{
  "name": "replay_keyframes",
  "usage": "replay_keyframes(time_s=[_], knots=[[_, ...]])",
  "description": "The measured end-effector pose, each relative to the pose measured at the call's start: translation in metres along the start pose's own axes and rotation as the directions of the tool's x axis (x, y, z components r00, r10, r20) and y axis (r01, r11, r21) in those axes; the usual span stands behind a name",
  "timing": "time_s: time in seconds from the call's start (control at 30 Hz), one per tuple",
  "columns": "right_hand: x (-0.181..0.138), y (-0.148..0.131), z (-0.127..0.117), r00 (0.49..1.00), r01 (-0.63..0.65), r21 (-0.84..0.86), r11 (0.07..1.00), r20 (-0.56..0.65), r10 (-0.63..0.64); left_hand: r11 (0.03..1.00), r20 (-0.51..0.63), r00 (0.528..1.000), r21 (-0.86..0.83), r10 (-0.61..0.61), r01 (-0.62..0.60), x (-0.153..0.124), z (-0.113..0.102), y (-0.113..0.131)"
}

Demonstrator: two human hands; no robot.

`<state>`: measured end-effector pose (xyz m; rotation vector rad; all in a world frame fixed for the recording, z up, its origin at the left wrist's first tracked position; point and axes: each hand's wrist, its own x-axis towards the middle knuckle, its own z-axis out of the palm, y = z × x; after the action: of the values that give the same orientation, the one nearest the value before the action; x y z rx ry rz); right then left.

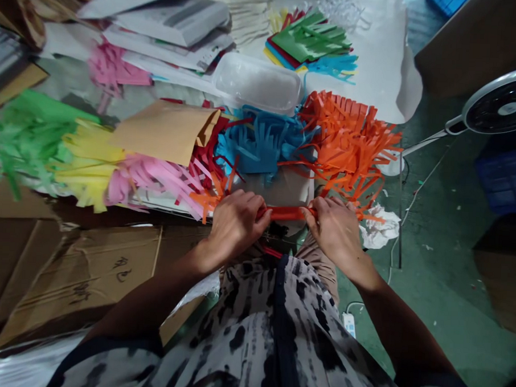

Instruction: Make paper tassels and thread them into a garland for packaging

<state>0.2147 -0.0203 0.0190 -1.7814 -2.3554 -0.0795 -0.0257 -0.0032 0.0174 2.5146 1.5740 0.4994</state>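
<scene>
Between my two hands stretches a rolled strip of orange fringed paper (288, 213), held close to my body at the table's front edge. My left hand (238, 218) is closed around its left end, where orange fringes stick out past the knuckles. The right end sits in the closed fingers of my right hand (336, 225), with more fringe behind it. Just beyond lies a heap of orange fringed paper (346, 134). Blue fringed paper (260, 139) is left of that heap, and a brown paper envelope (166, 129) rests over dark red fringe further left.
Pink (160, 178), yellow (91, 157) and green fringed paper (34, 132) line the table's left side. Behind are a clear plastic tub (258, 82) and stacked plastic-wrapped packs (175, 24). Cardboard boxes (96, 266) stand at lower left, a fan (501, 104) at right.
</scene>
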Motion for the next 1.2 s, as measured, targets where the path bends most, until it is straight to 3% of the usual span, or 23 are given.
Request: replay_keyframes(time_s=[0.17,0.27,0.37,0.57,0.7,0.8,0.9,0.97,1.1,1.2], knots=[[-0.001,-0.007,-0.006,1.0,-0.012,-0.055,0.998,-0.022,0.011,0.998,-0.029,0.998,0.036,0.052,-0.051,0.0,0.002,0.0],[-0.003,-0.011,-0.007,0.997,0.037,-0.045,0.998,-0.065,-0.04,0.963,-0.135,0.953,0.025,0.27,-0.269,-0.003,0.005,0.001],[-0.007,-0.011,-0.004,0.984,0.157,0.024,0.987,-0.084,-0.155,0.879,-0.111,0.874,-0.006,0.473,-0.477,-0.007,0.009,0.003],[-0.025,0.001,-0.001,0.949,0.304,0.084,0.949,-0.113,-0.294,0.879,-0.04,0.878,-0.003,0.476,-0.477,-0.012,0.012,0.005],[-0.04,0.02,-0.005,0.945,0.29,0.078,0.954,-0.179,-0.273,0.851,-0.048,0.851,0.074,0.523,-0.519,-0.021,-0.004,-0.02],[-0.044,0.028,-0.009,0.953,0.276,0.107,0.955,-0.162,-0.257,0.895,-0.094,0.89,0.055,0.445,-0.442,-0.028,-0.026,-0.042],[-0.04,0.026,-0.012,0.966,0.246,0.131,0.96,-0.114,-0.231,0.943,-0.201,0.922,0.089,0.332,-0.32,-0.028,-0.04,-0.04],[-0.035,0.021,-0.015,0.97,0.237,0.127,0.963,-0.093,-0.226,0.943,-0.243,0.911,0.063,0.333,-0.328,-0.023,-0.037,-0.024],[-0.026,0.016,-0.018,0.959,0.278,0.06,0.959,-0.076,-0.273,0.863,-0.146,0.859,-0.054,0.491,-0.503,-0.006,-0.004,0.012],[-0.021,0.021,-0.018,0.932,0.353,-0.001,0.936,-0.086,-0.351,0.856,-0.102,0.859,-0.084,0.502,-0.51,0.002,0.015,0.019]])
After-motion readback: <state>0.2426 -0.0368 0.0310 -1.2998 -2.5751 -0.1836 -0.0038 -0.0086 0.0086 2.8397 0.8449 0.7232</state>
